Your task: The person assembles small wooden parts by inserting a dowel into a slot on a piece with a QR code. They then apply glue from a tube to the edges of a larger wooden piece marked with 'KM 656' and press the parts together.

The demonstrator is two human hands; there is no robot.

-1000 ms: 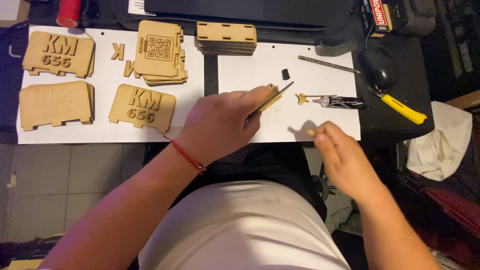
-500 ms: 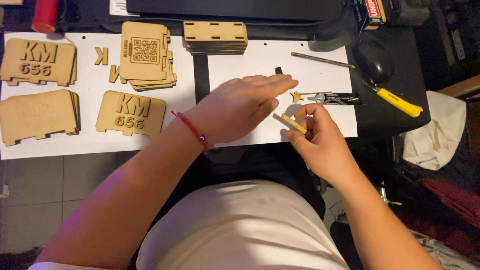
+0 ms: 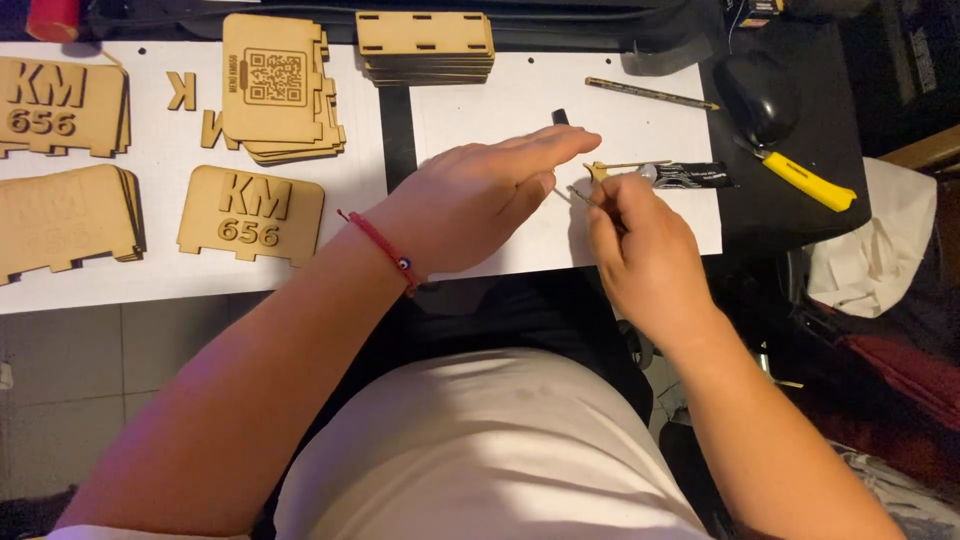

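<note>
Left hand [image 3: 480, 205] lies flat and released, palm down on the white sheet [image 3: 640, 215] mid-frame, apparently pressing a piece I can't see. Right hand [image 3: 640, 250], centre-right, pinches a thin stick [image 3: 578, 194]; its tip sits beside the left fingertips. Dark glue tube [image 3: 690, 176] lies just above. Best to keep the pressure even and the stick angle low.

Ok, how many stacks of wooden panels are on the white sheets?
5: top-left stack, lower-left stack, engraved stack beside it, upper-middle stack, slotted stack at top. The hands may hide more.
</note>
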